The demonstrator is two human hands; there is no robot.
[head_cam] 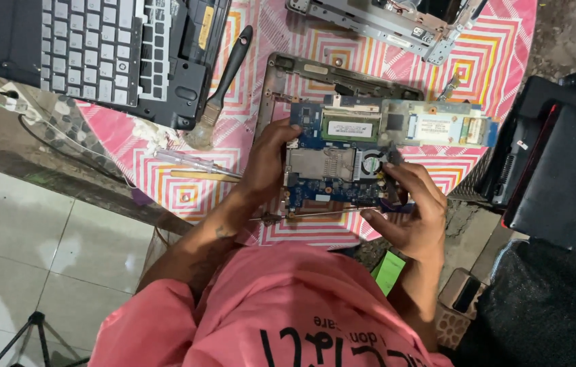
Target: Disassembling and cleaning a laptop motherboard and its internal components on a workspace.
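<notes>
Where the pink patterned tablecloth [186, 194] ends at its near edge, bare floor tiles [37, 231] lie open to the left. A brush [223, 85] and a clear-handled screwdriver [196, 162] lie left of the left hand [267, 163], which grips the blue circuit board [342, 160] by its left edge. The right hand [410, 211] is closed around a thin tool [391, 173] at the board's right, hemmed by a black case [560, 170].

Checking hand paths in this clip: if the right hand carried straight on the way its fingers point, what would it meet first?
The right hand points up-left over the blue circuit board; its fingers would probably meet the small round fan first, though depth is unclear.
</notes>
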